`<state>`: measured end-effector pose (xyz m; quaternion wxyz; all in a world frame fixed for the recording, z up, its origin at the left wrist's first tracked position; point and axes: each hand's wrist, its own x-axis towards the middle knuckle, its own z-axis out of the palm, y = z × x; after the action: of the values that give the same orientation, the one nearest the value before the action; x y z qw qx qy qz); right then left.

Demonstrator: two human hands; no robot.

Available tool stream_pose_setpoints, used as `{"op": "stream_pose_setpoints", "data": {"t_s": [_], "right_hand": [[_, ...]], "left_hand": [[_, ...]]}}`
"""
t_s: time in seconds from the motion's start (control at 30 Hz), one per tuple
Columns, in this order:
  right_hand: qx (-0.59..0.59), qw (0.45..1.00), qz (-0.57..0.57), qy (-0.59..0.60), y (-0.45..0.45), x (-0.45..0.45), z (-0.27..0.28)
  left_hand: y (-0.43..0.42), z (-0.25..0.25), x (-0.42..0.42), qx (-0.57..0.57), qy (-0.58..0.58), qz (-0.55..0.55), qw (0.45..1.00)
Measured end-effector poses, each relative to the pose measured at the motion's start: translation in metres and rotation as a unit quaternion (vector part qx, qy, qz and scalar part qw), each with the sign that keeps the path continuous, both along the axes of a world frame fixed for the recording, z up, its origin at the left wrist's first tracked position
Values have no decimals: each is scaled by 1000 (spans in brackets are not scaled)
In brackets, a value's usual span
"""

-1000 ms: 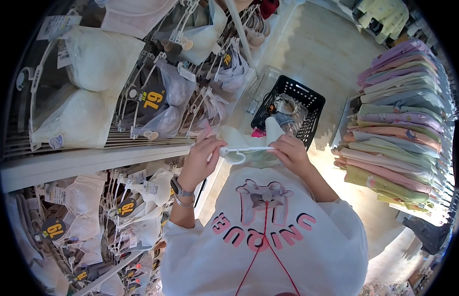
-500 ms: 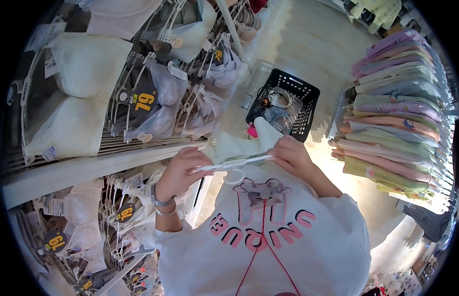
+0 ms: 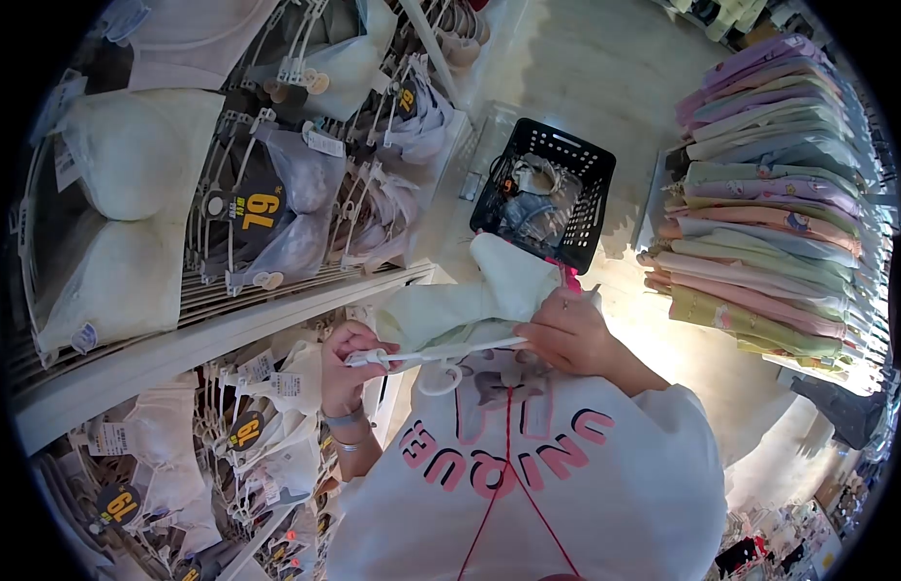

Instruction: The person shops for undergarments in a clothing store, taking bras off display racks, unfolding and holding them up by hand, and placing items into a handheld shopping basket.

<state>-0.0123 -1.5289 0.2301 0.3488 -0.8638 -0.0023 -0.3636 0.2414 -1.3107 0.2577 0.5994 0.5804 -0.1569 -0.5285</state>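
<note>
In front of my chest a white plastic hanger [image 3: 450, 351] is held level, with its round hook ring hanging down over my shirt. A pale green bra [image 3: 513, 278] spreads out from the far side of the hanger. My left hand [image 3: 355, 360] is closed around the hanger's left end. My right hand [image 3: 571, 334] pinches the other end, where the bra's strap or edge meets it; its fingertips are partly hidden. A small bright pink piece [image 3: 569, 275] shows just beyond my right hand.
A black plastic basket [image 3: 605, 189] holding several items stands on the floor ahead. To the left, bras [image 3: 131, 165] hang on a white rack [image 3: 228, 334] with price tags marked 79. Pastel garments [image 3: 760, 232] hang on a rail at right.
My left hand has shifted left and lower along the hanger's end, its fingers now curled around it. The bra has swung further out, and the pink piece now shows by my right hand.
</note>
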Motion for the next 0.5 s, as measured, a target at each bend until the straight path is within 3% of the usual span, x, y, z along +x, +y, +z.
{"op": "stream_pose_setpoints", "data": {"t_s": [0.07,0.17,0.27,0.3,0.33,0.4,0.43,0.5], "right_hand": [[1,1000,16,6,1,0,-5],[-22,1000,0,10,0,3,2],[-13,1000,25,-4,5,13,-2],[-15,1000,16,3,6,15,-1],[-21,1000,9,10,5,16,-1],[-32,999,-9,37,-1,20,0],[-35,997,-22,61,-2,20,2],[-41,995,-37,83,-4,19,2]], "left_hand": [[7,-11,-1,-1,4,12,1000],[22,-34,8,35,-145,64,987],[25,-46,-3,-143,-14,142,979],[8,-30,-21,-85,16,259,962],[7,-40,-21,-134,24,240,961],[7,-52,-18,-87,-23,205,975],[5,-56,-17,-119,-92,151,977],[-8,-46,-23,-51,-133,171,975]]}}
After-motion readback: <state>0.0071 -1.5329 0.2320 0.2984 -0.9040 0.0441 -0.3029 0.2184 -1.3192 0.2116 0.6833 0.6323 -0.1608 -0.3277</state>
